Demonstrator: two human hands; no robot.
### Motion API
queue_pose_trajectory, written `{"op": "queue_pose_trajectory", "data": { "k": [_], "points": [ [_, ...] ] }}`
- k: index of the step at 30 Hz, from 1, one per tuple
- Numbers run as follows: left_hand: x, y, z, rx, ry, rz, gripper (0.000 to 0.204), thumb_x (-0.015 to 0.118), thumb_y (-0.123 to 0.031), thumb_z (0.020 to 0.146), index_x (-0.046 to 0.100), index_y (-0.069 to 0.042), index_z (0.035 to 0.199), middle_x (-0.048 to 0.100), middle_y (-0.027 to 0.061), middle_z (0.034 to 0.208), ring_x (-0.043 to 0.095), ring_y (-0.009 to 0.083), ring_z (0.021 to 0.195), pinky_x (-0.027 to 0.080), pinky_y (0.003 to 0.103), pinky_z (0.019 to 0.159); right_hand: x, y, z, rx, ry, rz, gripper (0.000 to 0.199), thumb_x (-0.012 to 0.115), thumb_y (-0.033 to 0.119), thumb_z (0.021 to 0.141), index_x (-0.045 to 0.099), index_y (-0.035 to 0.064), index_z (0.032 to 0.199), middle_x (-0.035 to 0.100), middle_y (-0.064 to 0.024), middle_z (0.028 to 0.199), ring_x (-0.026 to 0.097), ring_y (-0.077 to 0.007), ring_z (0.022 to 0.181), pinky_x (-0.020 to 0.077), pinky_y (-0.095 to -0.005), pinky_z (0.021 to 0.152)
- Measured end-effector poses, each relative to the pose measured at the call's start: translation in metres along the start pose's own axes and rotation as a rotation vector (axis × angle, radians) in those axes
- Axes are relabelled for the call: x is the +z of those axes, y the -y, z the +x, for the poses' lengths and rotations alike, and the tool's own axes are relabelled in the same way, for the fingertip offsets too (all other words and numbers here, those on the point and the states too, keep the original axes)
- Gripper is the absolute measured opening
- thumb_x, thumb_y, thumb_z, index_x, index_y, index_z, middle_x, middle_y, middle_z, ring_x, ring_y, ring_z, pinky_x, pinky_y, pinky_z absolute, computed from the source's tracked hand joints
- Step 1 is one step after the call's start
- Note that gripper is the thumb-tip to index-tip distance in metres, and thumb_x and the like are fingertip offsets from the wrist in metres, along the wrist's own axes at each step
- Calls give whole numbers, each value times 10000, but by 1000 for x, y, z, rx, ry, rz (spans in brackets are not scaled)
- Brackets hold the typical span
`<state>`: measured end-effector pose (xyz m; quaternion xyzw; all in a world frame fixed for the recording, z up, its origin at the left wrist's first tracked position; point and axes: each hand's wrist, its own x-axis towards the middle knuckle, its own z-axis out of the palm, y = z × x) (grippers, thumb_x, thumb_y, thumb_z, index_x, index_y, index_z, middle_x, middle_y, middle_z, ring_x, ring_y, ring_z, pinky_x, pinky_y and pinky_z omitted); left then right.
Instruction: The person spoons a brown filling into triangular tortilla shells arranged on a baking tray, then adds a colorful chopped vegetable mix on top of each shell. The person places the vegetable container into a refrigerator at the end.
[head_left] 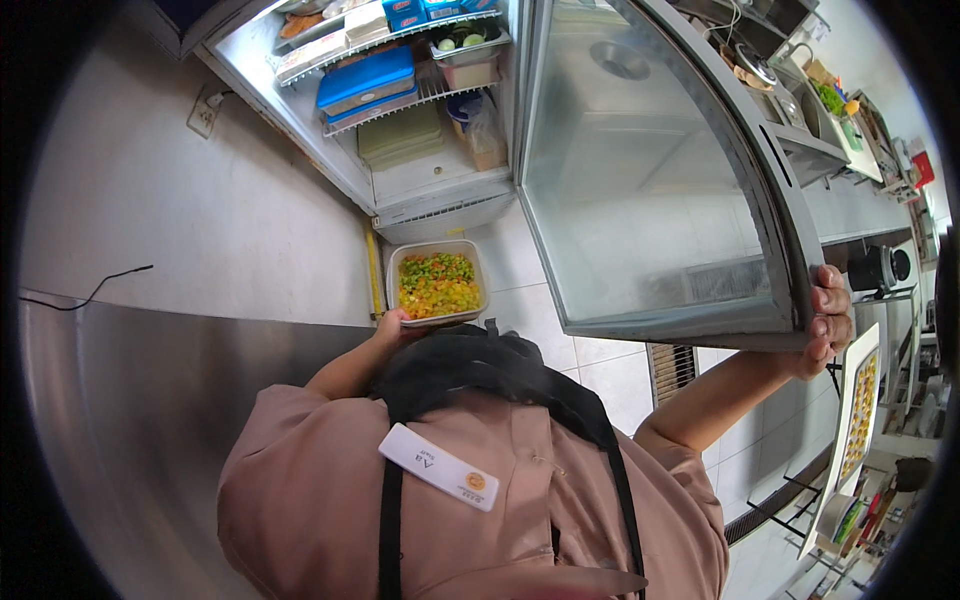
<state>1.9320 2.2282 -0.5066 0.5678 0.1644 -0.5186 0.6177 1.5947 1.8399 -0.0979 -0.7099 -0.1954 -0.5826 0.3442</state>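
Observation:
My left hand [394, 322] is closed on the near left corner of a clear plastic container [484, 282]. Finely diced vegetables [438, 286] in green, orange and yellow fill it, and no lid covers them. The container is held level in front of my black apron [470, 362]. Out to the right, the fingers of my right hand [828, 318] wrap round the outer edge of a glass refrigerator door [640, 190], which stands swung wide. Beyond the container is the lit refrigerator [445, 205], its wire shelves in view.
Inside the refrigerator are blue-lidded boxes [366, 80], a metal tray of pale green vegetables [470, 42] and stacked greenish flat packs [400, 135]. A steel surface [200, 400] lies to my left. At right, a white tray [858, 420] bears rows of small yellow pieces beside a floor drain [672, 370].

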Motion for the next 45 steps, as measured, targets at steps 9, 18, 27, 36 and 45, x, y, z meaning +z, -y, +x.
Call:
{"op": "queue_pose_trajectory", "data": {
  "k": [9,18,27,36,45],
  "points": [
    [14,4,-27,39,25,-207,521,419,-187,685,462,122,1102,551,269,1062,550,413,1003,466,506,875,-11,-1,1,1,0,20,166,618,275,798,645,123,861,648,-99,1016,512,-300,1132,322,-449,1024],
    [-16,1,-2,-3,-7,-172,501,412,-171,722,441,91,1148,584,260,1055,626,368,897,513,462,773,-38,0,5,89,27,130,185,624,304,805,637,138,885,634,-80,1013,490,-237,1118,267,-416,1055],
    [-14,-132,94,139,19,-92,485,407,-212,787,422,89,1168,585,254,1031,642,343,858,536,415,714,-35,61,81,668,308,-662,439,584,247,865,538,31,1245,534,-182,1266,488,-310,1198,304,-419,1058],
    [55,-321,239,205,-47,-129,354,412,-169,841,417,67,1104,585,247,986,638,377,832,567,401,690,-73,2,126,1287,-28,-1462,622,421,495,940,524,-36,1248,581,-131,1188,494,-188,1155,298,-273,1011],
    [110,-410,389,403,-149,-114,345,483,-228,914,442,-21,1187,540,148,1135,623,320,884,587,393,774,-136,37,119,1372,-365,-1463,484,476,477,902,478,125,1233,423,-68,1205,384,-153,1073,298,-314,904]
  ]
}}
